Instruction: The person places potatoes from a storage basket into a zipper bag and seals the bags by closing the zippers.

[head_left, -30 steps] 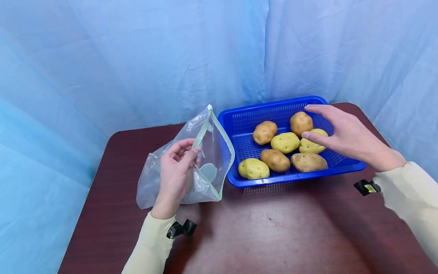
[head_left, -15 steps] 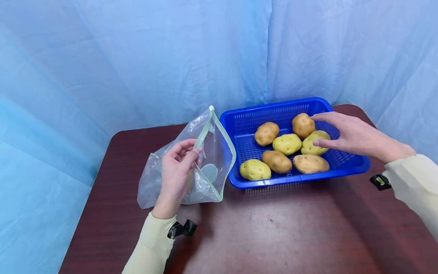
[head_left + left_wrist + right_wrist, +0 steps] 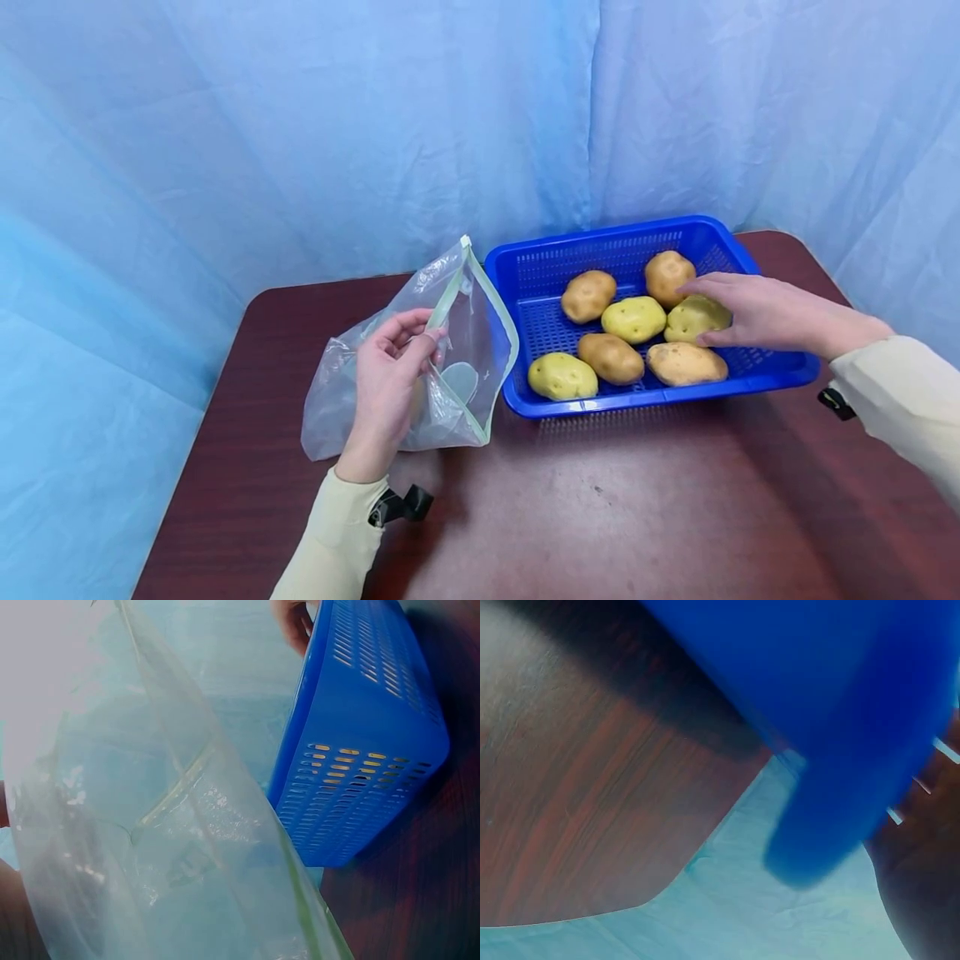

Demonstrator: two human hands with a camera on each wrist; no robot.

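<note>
My left hand (image 3: 429, 340) pinches the near rim of a clear plastic zip bag (image 3: 465, 367) and holds its mouth open toward the blue basket (image 3: 645, 398). Up close in the left wrist view, the bag (image 3: 187, 825) stands right beside the basket's wall (image 3: 367, 750). Several potatoes lie in the basket. My right hand (image 3: 692, 315) reaches into it, with straight fingers above and thumb below a yellow-green potato (image 3: 708, 312) at the right; it touches the potato, which still lies in the basket. The right wrist view shows only the blurred basket (image 3: 817, 712) and the tabletop (image 3: 592, 787).
The basket and bag sit at the back of a dark red-brown table (image 3: 600, 500). Brown potatoes (image 3: 588, 294) and yellow ones (image 3: 562, 375) fill the basket's middle. A blue curtain (image 3: 375, 125) hangs close behind and to the left of the table.
My right hand has come down from above the basket onto the yellow-green potato. My left hand and the bag have stayed where they were.
</note>
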